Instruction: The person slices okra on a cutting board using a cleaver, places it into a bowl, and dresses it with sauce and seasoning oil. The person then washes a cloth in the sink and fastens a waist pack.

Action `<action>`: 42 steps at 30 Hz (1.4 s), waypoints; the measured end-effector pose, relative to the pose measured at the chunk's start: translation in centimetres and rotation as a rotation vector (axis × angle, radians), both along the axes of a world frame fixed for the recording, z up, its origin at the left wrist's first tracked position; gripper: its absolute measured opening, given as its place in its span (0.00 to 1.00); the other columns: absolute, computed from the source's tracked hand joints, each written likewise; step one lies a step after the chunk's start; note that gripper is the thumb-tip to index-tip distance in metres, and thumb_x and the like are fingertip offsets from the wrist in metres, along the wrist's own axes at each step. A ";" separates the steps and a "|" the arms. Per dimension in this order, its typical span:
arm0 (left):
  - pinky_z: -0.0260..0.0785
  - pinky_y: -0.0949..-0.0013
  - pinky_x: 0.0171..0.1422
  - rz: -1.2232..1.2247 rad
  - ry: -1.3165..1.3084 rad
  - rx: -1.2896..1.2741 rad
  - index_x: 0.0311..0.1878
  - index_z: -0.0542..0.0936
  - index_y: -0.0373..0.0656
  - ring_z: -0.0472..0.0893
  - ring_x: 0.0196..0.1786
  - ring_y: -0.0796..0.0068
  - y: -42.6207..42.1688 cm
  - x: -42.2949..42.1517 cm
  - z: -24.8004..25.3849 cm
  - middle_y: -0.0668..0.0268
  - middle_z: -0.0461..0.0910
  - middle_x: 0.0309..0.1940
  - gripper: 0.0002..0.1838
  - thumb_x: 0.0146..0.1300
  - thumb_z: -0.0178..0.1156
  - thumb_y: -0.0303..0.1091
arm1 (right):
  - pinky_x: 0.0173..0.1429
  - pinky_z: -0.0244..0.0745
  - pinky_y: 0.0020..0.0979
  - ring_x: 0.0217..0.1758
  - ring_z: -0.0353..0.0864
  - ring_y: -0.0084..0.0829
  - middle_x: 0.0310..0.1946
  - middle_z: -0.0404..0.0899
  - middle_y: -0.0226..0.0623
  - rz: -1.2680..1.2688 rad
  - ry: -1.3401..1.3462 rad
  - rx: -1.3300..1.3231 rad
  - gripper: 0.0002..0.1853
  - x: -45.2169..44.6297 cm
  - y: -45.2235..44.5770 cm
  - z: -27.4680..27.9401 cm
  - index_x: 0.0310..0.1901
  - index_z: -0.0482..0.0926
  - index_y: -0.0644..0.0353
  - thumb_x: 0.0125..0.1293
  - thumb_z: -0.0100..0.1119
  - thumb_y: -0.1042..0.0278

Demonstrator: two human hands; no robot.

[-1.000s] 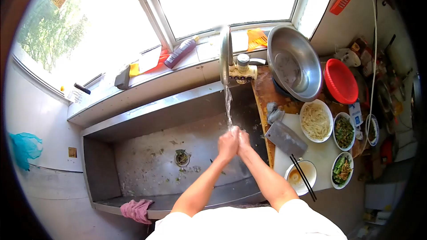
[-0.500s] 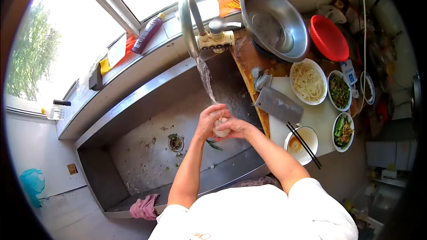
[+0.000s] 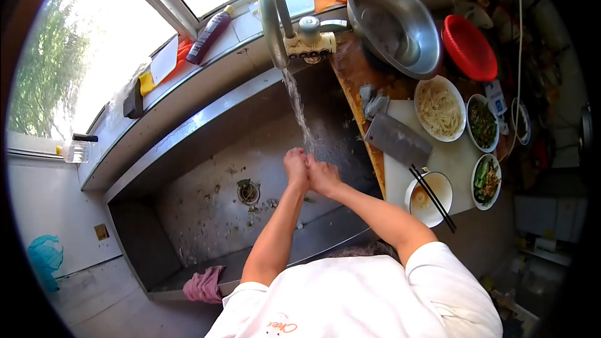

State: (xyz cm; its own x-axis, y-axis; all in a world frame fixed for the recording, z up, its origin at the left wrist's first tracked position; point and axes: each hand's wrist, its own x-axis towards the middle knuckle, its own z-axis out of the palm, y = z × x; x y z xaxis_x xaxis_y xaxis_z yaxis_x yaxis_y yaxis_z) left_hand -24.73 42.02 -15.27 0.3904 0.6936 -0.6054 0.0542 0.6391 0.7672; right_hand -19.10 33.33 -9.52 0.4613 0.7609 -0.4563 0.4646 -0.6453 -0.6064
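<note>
My left hand (image 3: 295, 168) and my right hand (image 3: 322, 176) are pressed together over the metal sink (image 3: 199, 195), fingers curled. Whatever lies between them is hidden now; half a second ago a pale, roundish thing showed there. Water (image 3: 297, 101) pours from the curved faucet (image 3: 270, 25) down to my hands and splashes just behind them. To the left of my wrists, the drain (image 3: 248, 193) holds green scraps, with more bits scattered around it.
Right of the sink, a cutting board (image 3: 398, 169) carries a cleaver (image 3: 399, 140) and a white bowl (image 3: 443, 189) with chopsticks (image 3: 433, 197) across it. Plates of food, a steel basin (image 3: 393, 22) and a red basin (image 3: 468, 47) stand beyond. A pink cloth (image 3: 203, 284) hangs over the front rim.
My hands have closed together more tightly, and the pale thing between them has gone out of sight. The camera view has shifted slightly. Water keeps running.
</note>
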 end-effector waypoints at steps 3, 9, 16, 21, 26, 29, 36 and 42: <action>0.73 0.68 0.44 -0.037 -0.063 0.019 0.54 0.72 0.38 0.79 0.40 0.71 -0.9 0.1 0.9 0.61 0.79 0.39 0.16 0.63 0.55 0.24 | 0.51 0.77 0.45 0.48 0.83 0.50 0.42 0.82 0.55 -0.045 0.106 0.114 0.28 2.3 0.7 -1.9 0.58 0.71 0.58 0.52 0.61 0.64; 0.74 0.62 0.54 -0.021 0.088 0.275 0.62 0.71 0.36 0.81 0.49 0.62 3.5 -2.7 0.3 0.56 0.79 0.49 0.25 0.63 0.62 0.33 | 0.45 0.75 0.28 0.40 0.80 0.27 0.36 0.82 0.35 -0.611 1.033 0.517 0.17 4.2 4.1 -1.4 0.48 0.80 0.61 0.54 0.59 0.74; 0.71 0.58 0.49 -0.291 0.477 0.661 0.43 0.80 0.39 0.82 0.44 0.53 1.0 1.6 5.0 0.52 0.83 0.37 0.20 0.58 0.65 0.48 | 0.46 0.72 0.27 0.39 0.79 0.22 0.35 0.82 0.30 -0.534 0.830 0.351 0.16 6.1 5.5 -3.7 0.38 0.82 0.63 0.69 0.52 0.58; 0.70 0.68 0.39 -0.333 0.067 0.740 0.37 0.79 0.42 0.78 0.34 0.73 0.3 5.0 4.9 0.60 0.81 0.29 0.14 0.57 0.65 0.43 | 0.53 0.74 0.45 0.48 0.79 0.54 0.40 0.81 0.54 -0.219 -0.122 0.248 0.13 11.0 5.2 0.9 0.40 0.82 0.63 0.60 0.58 0.63; 0.72 0.66 0.35 -0.330 -0.022 0.183 0.33 0.77 0.41 0.79 0.32 0.75 0.1 4.7 6.2 0.66 0.81 0.30 0.12 0.58 0.68 0.37 | 0.66 0.66 0.41 0.62 0.71 0.47 0.54 0.74 0.51 -0.065 -0.846 0.811 0.18 15.1 9.3 12.0 0.51 0.75 0.70 0.57 0.53 0.79; 0.75 0.66 0.37 -0.406 -0.093 -0.131 0.38 0.76 0.40 0.80 0.33 0.70 0.5 3.9 7.1 0.64 0.80 0.33 0.14 0.57 0.69 0.37 | 0.70 0.62 0.45 0.67 0.67 0.51 0.59 0.72 0.55 -0.057 -1.096 0.661 0.22 17.8 12.0 14.0 0.56 0.74 0.70 0.58 0.54 0.75; 0.77 0.64 0.47 -0.275 -0.156 -0.182 0.42 0.76 0.38 0.82 0.40 0.70 0.6 1.2 7.7 0.63 0.81 0.37 0.13 0.58 0.69 0.31 | 0.58 0.72 0.40 0.56 0.77 0.44 0.46 0.80 0.50 -0.072 -1.030 0.313 0.25 19.9 13.8 14.1 0.58 0.72 0.73 0.58 0.56 0.71; 0.71 0.72 0.37 0.021 -0.180 0.084 0.35 0.76 0.40 0.76 0.31 0.80 0.6 -0.5 7.5 0.70 0.76 0.28 0.10 0.60 0.68 0.33 | 0.43 0.79 0.41 0.39 0.84 0.44 0.40 0.82 0.52 -0.325 -0.047 0.633 0.26 13.0 5.5 10.3 0.55 0.73 0.68 0.61 0.63 0.59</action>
State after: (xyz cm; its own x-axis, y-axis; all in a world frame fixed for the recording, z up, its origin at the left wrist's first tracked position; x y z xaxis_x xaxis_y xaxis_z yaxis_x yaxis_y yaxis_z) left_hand -25.22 42.62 -7.76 0.4724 0.7478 -0.4665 -0.1011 0.5718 0.8141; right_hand -6.14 38.85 0.78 0.7179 0.6941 0.0534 0.3434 -0.2864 -0.8944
